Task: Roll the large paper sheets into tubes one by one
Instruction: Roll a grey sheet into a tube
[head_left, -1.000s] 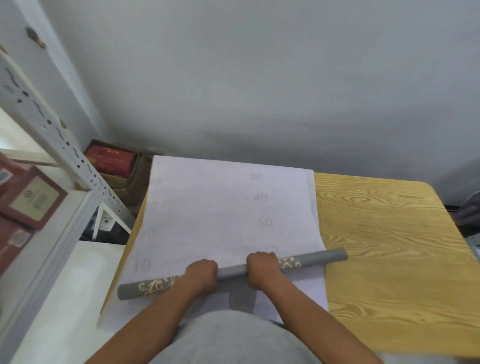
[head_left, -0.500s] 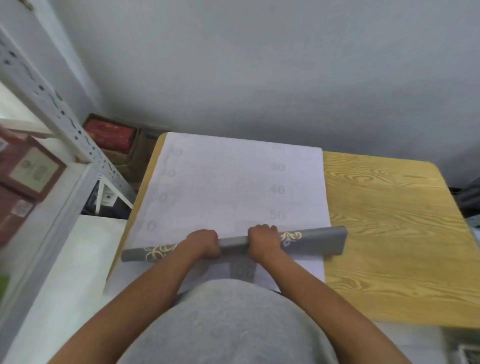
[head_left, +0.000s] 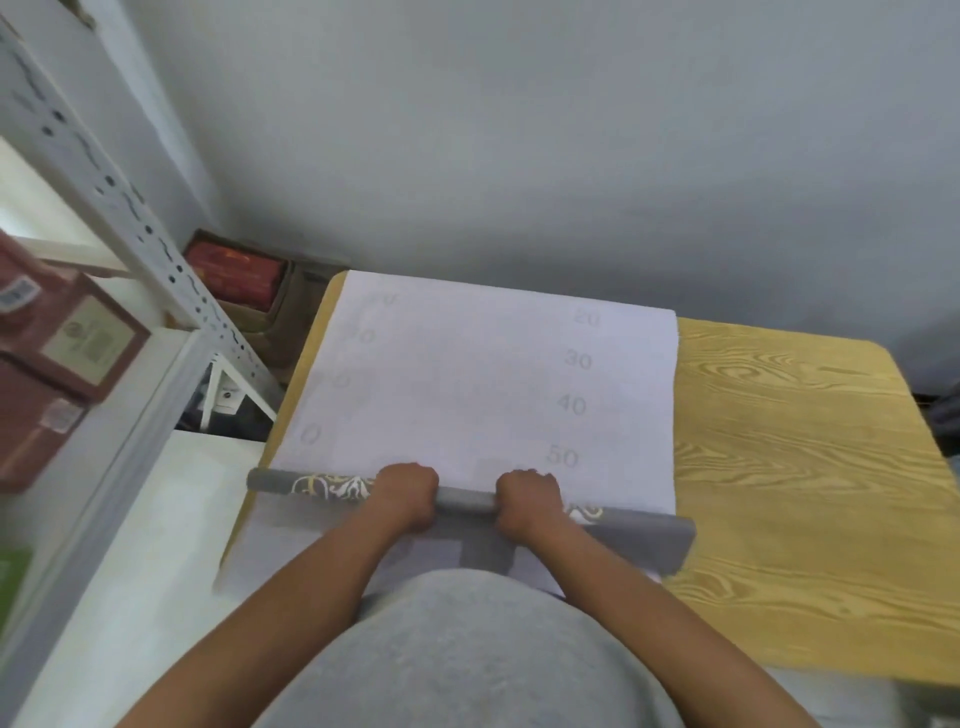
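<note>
Left grip (head_left: 406, 493), right grip (head_left: 527, 500) curled around roll (head_left: 465, 501); forearms extended forward.

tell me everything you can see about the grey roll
The grey roll is a paper sheet partly wound into a tube, grey outside with cream swirls near both ends. It lies crosswise over the flat white part of the sheet on the wooden table, its right end looser and wider. The left hand and right hand grip its middle.

Both curled hands hide the middle of the grey rolled paper tube (head_left: 467, 500). Faint printed numbers near the tube's left end are blurred, and the reddish-brown cardboard boxes (head_left: 57, 358) far left of it are cut off.
</note>
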